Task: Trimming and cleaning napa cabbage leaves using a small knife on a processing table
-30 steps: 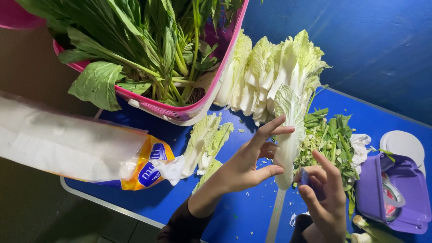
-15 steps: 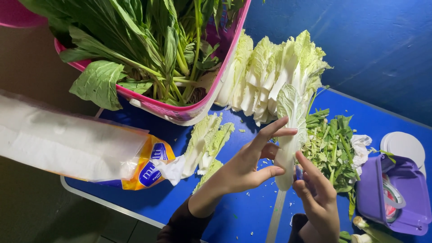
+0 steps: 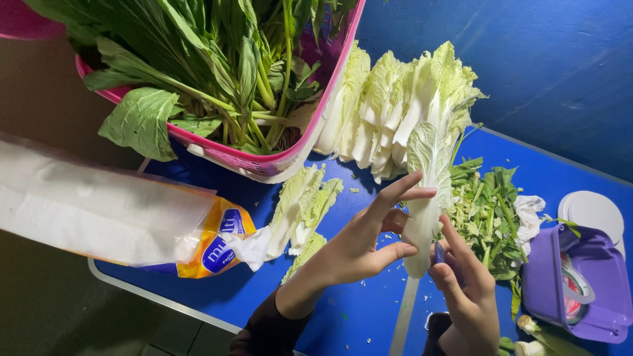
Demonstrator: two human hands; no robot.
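Cabbage leaf (image 3: 425, 198) pinched in left hand (image 3: 359, 247), right hand (image 3: 465, 290) closed on small blade w/ fingers at 3 o'clock—slip could nick them.

Bright, even overhead light, sharp focus, vivid colours, dim left edge.
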